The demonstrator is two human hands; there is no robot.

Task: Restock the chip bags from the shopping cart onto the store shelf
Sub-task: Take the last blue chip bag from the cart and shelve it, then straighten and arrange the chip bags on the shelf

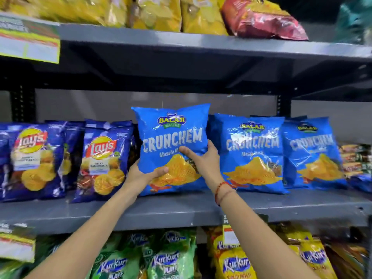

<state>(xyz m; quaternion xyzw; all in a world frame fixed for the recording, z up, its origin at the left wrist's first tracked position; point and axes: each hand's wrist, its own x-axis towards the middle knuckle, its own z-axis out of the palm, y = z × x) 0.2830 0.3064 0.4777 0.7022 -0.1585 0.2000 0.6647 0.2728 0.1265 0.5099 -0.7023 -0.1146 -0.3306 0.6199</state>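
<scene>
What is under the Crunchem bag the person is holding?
The held Crunchem bag, gripped by the left hand and right hand, stands over the grey shelf board. Whether its bottom edge touches the board is unclear.

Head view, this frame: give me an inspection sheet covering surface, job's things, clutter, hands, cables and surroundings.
Surface: grey middle shelf, front strip bare, bags standing along the back.
Job's things: held Crunchem bag upright, bottom edge at the shelf; two more Crunchem bags stand to its right. Shopping cart not in view.
Clutter: two dark blue Lay's bags to the left of the held bag; small packets at the far right.
Hands: left hand and right hand both grip the held bag, fingers across its front; red thread on the right wrist.
Cables: nothing seen.
Surroundings: yellow and red bags on the shelf above, Kurkure bags below, price tags on shelf edges.
</scene>
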